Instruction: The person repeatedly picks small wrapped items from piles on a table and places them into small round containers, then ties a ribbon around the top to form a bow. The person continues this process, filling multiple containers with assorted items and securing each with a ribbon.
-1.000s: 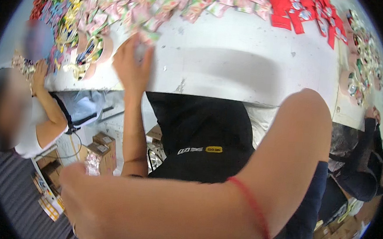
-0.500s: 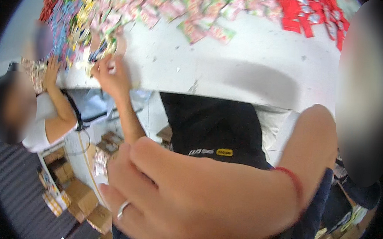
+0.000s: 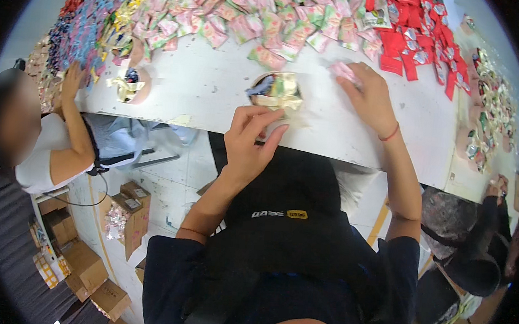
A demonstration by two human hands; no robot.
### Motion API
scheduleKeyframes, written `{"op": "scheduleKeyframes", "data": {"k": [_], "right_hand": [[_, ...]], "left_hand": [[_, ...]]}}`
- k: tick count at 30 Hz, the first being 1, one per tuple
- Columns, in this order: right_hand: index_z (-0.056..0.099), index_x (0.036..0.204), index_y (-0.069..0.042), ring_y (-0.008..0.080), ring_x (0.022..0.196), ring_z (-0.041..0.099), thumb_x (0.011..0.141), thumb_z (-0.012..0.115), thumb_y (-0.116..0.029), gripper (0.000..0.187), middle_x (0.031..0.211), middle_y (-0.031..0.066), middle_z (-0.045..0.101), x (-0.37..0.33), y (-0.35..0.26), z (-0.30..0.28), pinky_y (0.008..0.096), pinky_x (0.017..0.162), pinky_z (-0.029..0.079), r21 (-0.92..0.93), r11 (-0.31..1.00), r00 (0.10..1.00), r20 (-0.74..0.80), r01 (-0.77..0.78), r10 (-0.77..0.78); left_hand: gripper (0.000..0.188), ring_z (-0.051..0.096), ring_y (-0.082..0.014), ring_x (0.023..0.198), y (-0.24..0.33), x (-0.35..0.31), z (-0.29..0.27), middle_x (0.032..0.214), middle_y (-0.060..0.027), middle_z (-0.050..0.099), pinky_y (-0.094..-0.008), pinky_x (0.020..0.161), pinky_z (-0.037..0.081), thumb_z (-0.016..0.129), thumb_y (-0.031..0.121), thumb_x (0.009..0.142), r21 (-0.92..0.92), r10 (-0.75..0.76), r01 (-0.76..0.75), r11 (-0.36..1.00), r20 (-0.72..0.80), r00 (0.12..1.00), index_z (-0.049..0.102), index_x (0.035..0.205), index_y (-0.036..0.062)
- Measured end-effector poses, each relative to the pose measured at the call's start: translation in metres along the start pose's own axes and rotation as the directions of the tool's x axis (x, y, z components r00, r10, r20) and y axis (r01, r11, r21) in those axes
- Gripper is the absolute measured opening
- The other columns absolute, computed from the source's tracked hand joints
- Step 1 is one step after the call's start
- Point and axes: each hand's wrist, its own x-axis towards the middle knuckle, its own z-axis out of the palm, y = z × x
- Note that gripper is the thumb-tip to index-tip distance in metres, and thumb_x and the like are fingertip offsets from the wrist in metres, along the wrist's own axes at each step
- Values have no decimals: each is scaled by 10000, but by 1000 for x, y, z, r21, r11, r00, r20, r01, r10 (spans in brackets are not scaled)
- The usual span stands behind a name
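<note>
A small round box [image 3: 300, 95] tied with a cream ribbon bow [image 3: 286, 102] stands on the white table in front of me. Colourful wrapped pieces show inside it, slightly blurred. My left hand [image 3: 250, 139] is at the near side of this box, thumb and fingers apart, the fingertips at the lower edge of the ribbon. To the right of the box, my right hand [image 3: 368, 97] has closed its thumb and fingers on a pink sachet [image 3: 343, 72] just over the table.
Pink-and-green sachets [image 3: 244, 27] and red packets [image 3: 404, 43] are heaped along the far side. Coloured wrapped pieces [image 3: 92, 27] lie far left. Another ribboned box [image 3: 131, 89] stands left, near a co-worker's hand [image 3: 72, 81]. More boxes [image 3: 473, 142] line the right; cartons [image 3: 131, 213] sit below.
My left hand has moved right from the left boxes, and a ribboned box now stands before me. My right hand has gone from close below my view to the table and holds a pink sachet.
</note>
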Motion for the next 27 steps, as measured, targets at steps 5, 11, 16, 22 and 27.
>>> {"op": "scheduleKeyframes", "data": {"k": [5, 11, 16, 22, 27], "right_hand": [[647, 1049, -9, 140, 855, 609, 915, 626, -114, 171, 930, 63, 658, -53, 0, -43, 276, 762, 457, 546, 772, 934, 56, -325, 354], [677, 1010, -42, 114, 872, 586, 868, 668, -30, 143, 939, 47, 680, -85, -18, -49, 259, 757, 453, 504, 830, 971, 98, -238, 219], [695, 1011, -79, 203, 834, 600, 816, 674, -11, 208, 948, 45, 687, -62, -40, -57, 314, 720, 482, 335, 941, 998, 43, 35, -52], [693, 886, -83, 268, 857, 616, 743, 635, -17, 168, 861, 62, 653, -18, -54, -59, 371, 738, 515, -137, 871, 860, 290, 472, -420], [649, 776, -53, 307, 796, 643, 756, 606, -25, 56, 801, 126, 641, -4, -61, -54, 407, 678, 521, -10, 933, 817, 487, 360, -310]], "left_hand": [[387, 546, -172, 694, 17, 31, 0, 1036, -89, 582, -274, 642, 462, 794, 21, 692, 103, 142, -151, 983, 92, 986, 665, 1053, 69], [217, 589, -277, 850, 8, 55, 33, 946, -67, 617, -365, 739, 475, 754, 70, 681, 144, 172, -211, 967, 246, 954, 635, 862, 63], [154, 611, -244, 845, 0, 60, 39, 876, -90, 620, -311, 769, 469, 708, 26, 696, -249, -37, 95, 964, 228, 973, 587, 790, 22], [183, 600, -244, 823, -3, 58, 49, 855, -117, 609, -312, 752, 464, 697, 20, 705, -219, 56, -6, 976, 225, 973, 572, 838, 19], [178, 517, -281, 796, -9, 43, 74, 834, -117, 537, -336, 707, 415, 658, 14, 708, -129, 143, -140, 982, 9, 990, 537, 837, 25]]}}
